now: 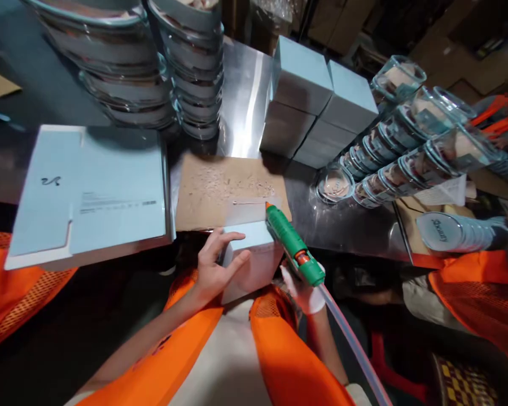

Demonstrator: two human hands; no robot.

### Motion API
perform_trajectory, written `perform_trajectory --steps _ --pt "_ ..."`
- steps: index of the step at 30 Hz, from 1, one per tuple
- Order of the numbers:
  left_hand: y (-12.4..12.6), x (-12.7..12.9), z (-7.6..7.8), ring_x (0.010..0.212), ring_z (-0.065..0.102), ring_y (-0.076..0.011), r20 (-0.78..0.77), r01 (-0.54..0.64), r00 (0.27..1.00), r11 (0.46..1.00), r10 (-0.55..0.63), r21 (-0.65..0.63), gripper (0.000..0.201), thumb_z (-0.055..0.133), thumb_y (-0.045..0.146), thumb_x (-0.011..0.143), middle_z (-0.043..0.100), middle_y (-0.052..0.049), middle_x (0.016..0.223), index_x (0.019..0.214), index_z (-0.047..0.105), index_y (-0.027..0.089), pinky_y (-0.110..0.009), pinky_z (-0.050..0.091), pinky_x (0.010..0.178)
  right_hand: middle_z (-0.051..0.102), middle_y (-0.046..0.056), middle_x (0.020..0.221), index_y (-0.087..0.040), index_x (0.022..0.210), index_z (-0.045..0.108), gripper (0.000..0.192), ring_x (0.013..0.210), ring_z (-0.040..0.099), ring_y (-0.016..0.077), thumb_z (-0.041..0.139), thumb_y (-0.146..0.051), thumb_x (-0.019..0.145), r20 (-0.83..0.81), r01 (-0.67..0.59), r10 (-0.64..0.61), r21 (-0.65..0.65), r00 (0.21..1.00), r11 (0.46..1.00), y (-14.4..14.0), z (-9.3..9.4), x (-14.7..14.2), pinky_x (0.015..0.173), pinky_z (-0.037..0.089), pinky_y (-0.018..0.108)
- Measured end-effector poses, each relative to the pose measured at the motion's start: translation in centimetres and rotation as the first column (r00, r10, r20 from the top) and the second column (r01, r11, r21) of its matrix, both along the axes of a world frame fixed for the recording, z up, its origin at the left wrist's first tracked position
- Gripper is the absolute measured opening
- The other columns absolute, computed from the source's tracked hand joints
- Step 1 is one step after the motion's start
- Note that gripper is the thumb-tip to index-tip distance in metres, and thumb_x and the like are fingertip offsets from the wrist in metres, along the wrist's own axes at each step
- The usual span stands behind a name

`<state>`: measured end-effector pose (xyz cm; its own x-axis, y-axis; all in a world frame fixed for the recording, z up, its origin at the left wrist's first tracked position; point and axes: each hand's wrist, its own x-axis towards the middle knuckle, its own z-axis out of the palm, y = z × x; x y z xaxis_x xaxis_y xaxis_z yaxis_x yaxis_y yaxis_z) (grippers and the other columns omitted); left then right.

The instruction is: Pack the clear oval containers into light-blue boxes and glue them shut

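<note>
Left hand: the left hand [214, 270] was laid with spread fingers on the small light-blue box [254, 256] at lower centre of the frame; it was pressed flat against the box's side and top, not closed round it.
Right hand: the right hand [302, 290], wrapped in white, was clamped on the grip of the green glue gun [292, 243], just right of the box.
Glue gun: the orange nozzle was pointed up-frame at the box's far edge, where it met the brown cardboard mat [228, 189]; a thin strand of glue was seen stretched leftward from the tip. A clear hose [355, 349] was trailed from the gun's rear toward the lower right.
Box: it was held against the table's near edge, over the person's lap, between both hands.
Progress: gluing of this box was judged to be under way, its closing not yet shown as finished.
Done: finished blue boxes [317, 107] were stacked at upper centre-right.
Left to do: a pile of flat unfolded blue cartons [93, 192] was lying at centre left.
Surroundings: stacked glass lids [406, 152] were ranged at the right, stacked metal-rimmed bowls [152, 62] at upper left.
Others: a co-worker's orange vest [482, 299] was seen at the right edge.
</note>
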<state>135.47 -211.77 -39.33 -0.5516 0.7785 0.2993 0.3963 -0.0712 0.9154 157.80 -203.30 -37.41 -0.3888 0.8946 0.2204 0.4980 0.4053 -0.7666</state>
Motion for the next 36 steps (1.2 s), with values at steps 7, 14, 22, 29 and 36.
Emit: perform_trajectory --steps 7,14,22,29,36 --pt "-1.0 -1.2 -0.6 0.093 0.068 -0.0218 0.169 -0.012 0.986 1.0 0.012 -0.006 0.024 0.08 0.045 0.094 0.071 -0.006 0.107 0.108 0.079 0.026 -0.03 0.052 0.073 0.076 0.007 0.072 -0.02 0.083 0.078 0.04 0.052 0.062 0.0198 0.091 -0.056 0.071 -0.188 0.261 -0.389 -0.479 0.902 0.838 1.7 0.2 2.0 0.047 0.055 0.035" --pt "-0.7 -1.0 -0.3 0.087 0.066 -0.0206 0.219 0.013 0.975 0.998 -0.026 0.064 0.035 0.078 0.058 0.093 0.069 -0.004 0.099 0.104 0.076 0.025 -0.03 0.052 0.075 0.067 0.008 0.054 -0.011 0.084 0.079 0.079 0.044 0.057 0.0168 0.059 -0.087 0.084 -0.097 0.13 -0.3 -0.748 0.949 0.651 9.3 -2.1 -1.8 0.044 0.047 0.028" --pt "-0.9 -1.3 -0.5 0.093 0.069 -0.0225 0.309 0.054 0.949 0.997 -0.066 0.049 0.04 0.077 0.061 0.092 0.072 -0.005 0.103 0.103 0.075 0.023 -0.031 0.055 0.082 0.081 0.01 0.091 -0.02 0.088 0.078 0.034 0.1 0.077 0.0274 0.077 -0.053 0.087 0.087 0.365 -0.371 -0.487 0.924 0.794 10.8 0.2 0.3 0.09 0.059 0.035" --pt "-0.1 -0.5 -1.1 0.118 0.068 -0.0312 0.319 0.182 0.93 0.983 -0.18 0.025 0.047 0.078 0.069 0.09 0.072 -0.012 0.118 0.098 0.076 0.023 -0.041 0.057 0.097 0.083 0.006 0.117 -0.023 0.119 0.079 0.054 0.107 0.077 0.028 0.091 -0.05 0.074 -0.449 -0.245 -0.16 -0.714 0.879 0.656 5.5 0.8 -4.1 0.096 0.062 0.04" --pt "0.4 -0.5 -2.0 0.113 0.075 -0.0222 0.484 0.107 0.85 0.968 -0.207 0.225 0.04 0.075 0.045 0.102 0.074 -0.002 0.117 0.133 0.052 0.038 -0.04 0.06 0.099 0.073 0.013 0.141 -0.024 0.118 0.083 0.072 0.133 0.067 0.032 0.071 -0.087 0.085 -0.443 -0.472 0.269 -0.451 0.855 0.758 4.7 0.8 -1.1 0.115 0.054 0.046"
